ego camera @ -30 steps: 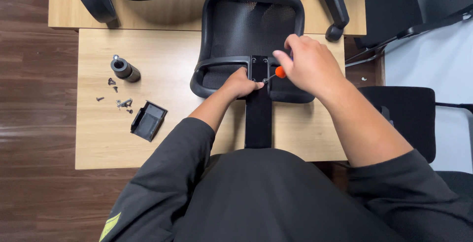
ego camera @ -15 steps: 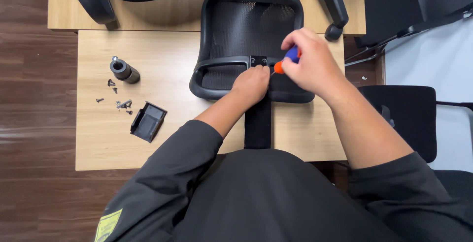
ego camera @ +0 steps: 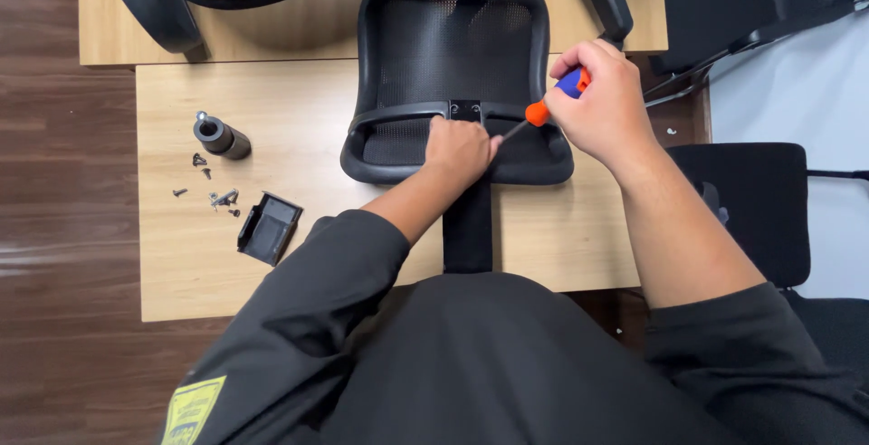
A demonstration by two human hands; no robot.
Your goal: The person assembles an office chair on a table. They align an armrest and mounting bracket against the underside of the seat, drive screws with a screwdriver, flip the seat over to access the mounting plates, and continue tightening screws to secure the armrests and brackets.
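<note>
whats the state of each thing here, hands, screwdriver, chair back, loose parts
left hand: closed, resting on the chair back at the bracket
right hand: gripping the screwdriver handle
screwdriver: tilted, tip towards the bracket
chair back: lying flat on the table
table: bearing all the parts
black cylinder: lying on its side
screws: loose, scattered
black plastic piece: detached, lying apart

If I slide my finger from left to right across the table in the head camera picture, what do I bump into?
Small dark cylinder → black plastic cover → left hand → orange-and-blue screwdriver → right hand.
</note>
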